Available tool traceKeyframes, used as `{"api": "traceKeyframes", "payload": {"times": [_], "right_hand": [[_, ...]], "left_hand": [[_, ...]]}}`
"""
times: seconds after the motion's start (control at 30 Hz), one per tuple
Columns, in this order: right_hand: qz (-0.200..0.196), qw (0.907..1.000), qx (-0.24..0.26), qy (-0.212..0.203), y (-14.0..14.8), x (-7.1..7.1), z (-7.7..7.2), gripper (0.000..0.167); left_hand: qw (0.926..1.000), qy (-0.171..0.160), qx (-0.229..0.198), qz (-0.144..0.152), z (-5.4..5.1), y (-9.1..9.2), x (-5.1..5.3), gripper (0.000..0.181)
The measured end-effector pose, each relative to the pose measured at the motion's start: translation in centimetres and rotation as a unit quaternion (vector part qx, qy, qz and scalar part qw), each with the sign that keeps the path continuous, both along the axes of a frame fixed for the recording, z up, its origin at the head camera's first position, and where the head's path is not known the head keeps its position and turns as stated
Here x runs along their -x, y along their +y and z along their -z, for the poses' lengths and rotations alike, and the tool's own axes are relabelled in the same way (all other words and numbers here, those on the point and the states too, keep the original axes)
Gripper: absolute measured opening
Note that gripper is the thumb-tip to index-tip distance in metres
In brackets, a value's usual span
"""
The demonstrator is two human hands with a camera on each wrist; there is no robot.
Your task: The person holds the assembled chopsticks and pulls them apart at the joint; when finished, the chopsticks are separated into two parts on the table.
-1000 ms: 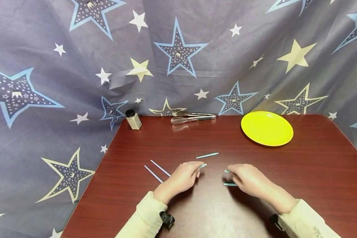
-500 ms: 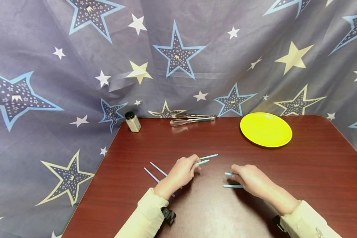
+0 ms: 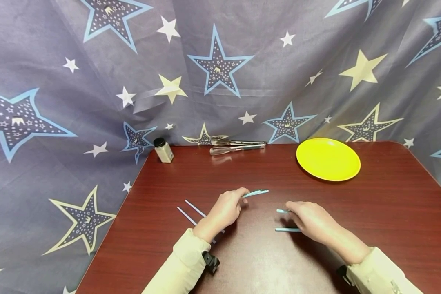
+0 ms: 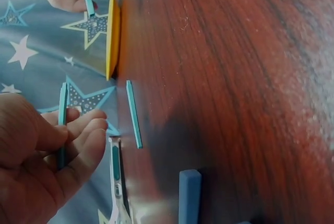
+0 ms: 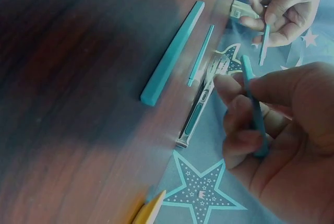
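My left hand pinches a short teal stick between thumb and fingers, above the table. A second teal stick lies just beyond it; in the head view the two overlap. To the right, my right hand grips another teal stick, whose end pokes out leftward past the fingers. Beneath that hand a further teal stick rests on the tabletop, partly covered by it. Two bluish-lilac sticks lie side by side near my left wrist, partly hidden by the forearm.
A yellow plate sits at the back right of the dark red table. Metal tongs lie along the back edge, and a black-lidded jar stands at the back left. Behind hangs a star-patterned cloth.
My left hand has moved slightly forward, bringing its stick over the teal one lying there. My right hand stays nearly in place, still holding its stick.
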State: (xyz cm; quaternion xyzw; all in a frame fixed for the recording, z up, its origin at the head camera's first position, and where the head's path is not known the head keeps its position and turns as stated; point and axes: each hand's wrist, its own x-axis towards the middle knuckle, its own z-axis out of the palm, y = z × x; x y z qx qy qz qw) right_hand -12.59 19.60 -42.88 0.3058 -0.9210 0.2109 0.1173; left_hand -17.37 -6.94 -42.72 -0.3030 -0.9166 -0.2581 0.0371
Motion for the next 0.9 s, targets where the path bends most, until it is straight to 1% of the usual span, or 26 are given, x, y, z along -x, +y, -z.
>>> {"api": "traceKeyframes", "payload": {"times": [0.07, 0.13, 0.17, 0.27, 0.33, 0.4, 0.5, 0.67, 0.73, 0.9], "right_hand": [[0.0, 1.0, -0.003, -0.007, 0.0, 0.0, -0.1, 0.027], [0.0, 0.9999, -0.005, -0.013, 0.0, 0.0, 0.0, 0.024], [0.002, 0.9999, -0.005, -0.016, 0.1, 0.0, 0.0, 0.023], [0.012, 0.9997, -0.007, -0.02, 0.1, 0.1, 0.0, 0.026], [0.018, 0.9995, -0.009, -0.023, 0.1, 0.1, 0.0, 0.029], [0.025, 0.9993, -0.014, -0.023, 0.1, 0.1, 0.0, 0.032], [0.03, 0.999, -0.021, -0.024, 0.1, 0.2, 0.2, 0.029], [0.039, 0.9982, -0.03, -0.033, 0.1, 0.3, 0.6, 0.024], [0.038, 0.998, -0.035, -0.036, 0.1, 0.3, 0.7, 0.024], [0.031, 0.9983, -0.038, -0.031, 0.0, 0.3, 1.2, 0.023]], "left_hand": [[0.9999, -0.01, 0.003, -0.002, 0.0, 0.1, 0.0, 0.037], [0.9998, -0.013, 0.008, -0.012, 0.1, 0.3, 0.1, 0.033], [0.9997, -0.011, 0.012, -0.02, 0.1, 0.4, 0.1, 0.028], [0.9976, 0.013, 0.038, -0.056, 0.4, 0.8, 0.3, 0.015], [0.9946, 0.032, 0.059, -0.079, 0.6, 1.3, 0.4, 0.007], [0.9905, 0.05, 0.081, -0.099, 0.8, 1.7, 0.6, 0.003], [0.9851, 0.065, 0.106, -0.119, 0.9, 2.4, 0.9, 0.007], [0.9774, 0.063, 0.14, -0.145, 1.1, 3.4, 1.4, 0.017], [0.9749, 0.063, 0.15, -0.152, 1.1, 3.8, 1.6, 0.019], [0.9695, 0.079, 0.165, -0.164, 1.7, 4.3, 1.8, 0.02]]}}
